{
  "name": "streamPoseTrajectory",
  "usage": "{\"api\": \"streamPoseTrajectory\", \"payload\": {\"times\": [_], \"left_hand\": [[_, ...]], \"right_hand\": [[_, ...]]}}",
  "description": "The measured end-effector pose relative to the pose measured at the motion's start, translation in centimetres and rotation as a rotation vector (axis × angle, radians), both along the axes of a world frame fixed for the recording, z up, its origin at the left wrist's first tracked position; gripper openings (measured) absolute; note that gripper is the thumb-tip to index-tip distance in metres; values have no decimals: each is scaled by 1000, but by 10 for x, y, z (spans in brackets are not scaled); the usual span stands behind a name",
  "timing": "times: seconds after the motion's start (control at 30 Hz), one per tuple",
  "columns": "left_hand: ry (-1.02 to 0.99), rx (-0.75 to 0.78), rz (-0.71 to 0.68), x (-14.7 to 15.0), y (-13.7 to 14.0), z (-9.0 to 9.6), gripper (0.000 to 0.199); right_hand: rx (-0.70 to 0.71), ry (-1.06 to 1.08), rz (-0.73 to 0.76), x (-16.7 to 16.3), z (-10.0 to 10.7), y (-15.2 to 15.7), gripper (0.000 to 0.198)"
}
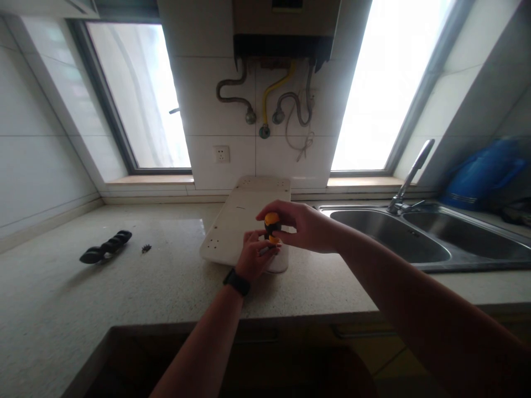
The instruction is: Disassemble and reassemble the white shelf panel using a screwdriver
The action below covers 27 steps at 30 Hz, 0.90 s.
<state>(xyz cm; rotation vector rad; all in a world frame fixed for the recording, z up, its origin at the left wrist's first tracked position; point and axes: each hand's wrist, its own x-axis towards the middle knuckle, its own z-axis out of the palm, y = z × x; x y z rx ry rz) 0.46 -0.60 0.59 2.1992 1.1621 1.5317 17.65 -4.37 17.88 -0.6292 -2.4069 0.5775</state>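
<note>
A short, stubby screwdriver (272, 225) with a yellow and black handle stands nearly upright over a pale board (244, 207). My right hand (305, 225) grips its handle from the right, thumb on the near side. Close to the tool's lower end, my left hand (254, 257), wearing a black watch, has its fingers drawn together over the board's near right part. Whatever those fingers pinch is hidden, and so is the screwdriver's tip. The board lies on the counter, with small holes near its visible corners.
Several black rounded parts (107, 247) lie in a row on the counter (166, 293) at left, beside a small pile of dark screws (146, 249). At right are a double sink (385, 235), a faucet (410, 177) and a blue jug-like container (481, 174). Pipes (265, 99) run down the wall.
</note>
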Motion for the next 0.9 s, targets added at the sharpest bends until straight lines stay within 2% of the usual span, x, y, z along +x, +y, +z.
{"api": "streamPoseTrajectory", "payload": {"times": [0.17,0.23,0.3,0.4,0.57,0.67,0.77,0.9], "left_hand": [[-38,-25,-21,-1,3,-5,15],[-31,-30,-19,-1,4,-6,15],[-18,-32,-3,-1,4,-5,15],[-10,-18,15,-1,2,-3,14],[-14,-6,21,0,0,0,12],[-25,-13,14,0,1,0,11],[-35,-29,19,1,1,0,11],[-21,-38,23,0,2,-1,11]], "right_hand": [[286,-62,-181,-13,4,-14,30],[328,-108,-217,-17,6,-17,26],[320,-129,-231,-18,8,-17,24],[252,-103,-244,-14,10,-15,32],[66,-103,-54,-7,9,-10,43],[142,-87,-86,-9,7,-9,39],[279,-40,-174,-13,6,-9,22],[296,-69,-260,-14,9,-5,23]]}}
